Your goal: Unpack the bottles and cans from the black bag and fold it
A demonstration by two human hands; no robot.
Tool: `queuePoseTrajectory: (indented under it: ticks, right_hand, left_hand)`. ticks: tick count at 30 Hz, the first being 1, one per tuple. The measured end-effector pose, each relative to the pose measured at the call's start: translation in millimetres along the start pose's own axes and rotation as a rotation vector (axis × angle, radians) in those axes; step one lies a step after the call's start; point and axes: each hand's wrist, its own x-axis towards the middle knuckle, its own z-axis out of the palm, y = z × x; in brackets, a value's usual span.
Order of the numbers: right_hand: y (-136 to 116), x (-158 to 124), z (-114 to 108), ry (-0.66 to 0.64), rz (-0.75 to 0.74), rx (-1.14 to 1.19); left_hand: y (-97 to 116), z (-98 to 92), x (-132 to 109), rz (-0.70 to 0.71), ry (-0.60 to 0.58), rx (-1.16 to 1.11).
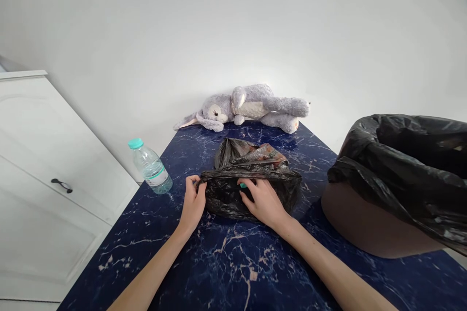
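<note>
A crumpled black plastic bag [251, 175] lies in the middle of the dark blue marble table [226, 262], with something patterned inside it. My left hand [192, 204] pinches the bag's left edge, fingers closed on the plastic. My right hand [263, 200] rests on the bag's front, fingers curled into the plastic; a small teal thing shows at its fingertips.
A clear water bottle [150, 167] with a teal cap stands at the table's left edge. A grey plush rabbit [248, 107] lies at the far end against the wall. A brown bin [368, 218] lined with a black bag stands at right. A white cabinet [47, 180] is at left.
</note>
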Motion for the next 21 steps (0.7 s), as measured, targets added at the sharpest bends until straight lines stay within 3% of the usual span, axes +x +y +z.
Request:
queuePoseTrajectory:
  ticks: [8, 16, 21]
  right_hand:
    - [-7, 6, -15, 0.167, 0.034, 0.022]
    - [-12, 7, -36, 0.504, -0.158, 0.014]
    - [-10, 11, -43, 0.609, 0.023, 0.216]
  left_hand:
    - [1, -0.5, -3, 0.006, -0.032, 0.021]
    - [-4, 0.0, -2, 0.042, -0.028, 0.027]
    - [-10, 1.7, -1, 0.042, -0.023, 0.044]
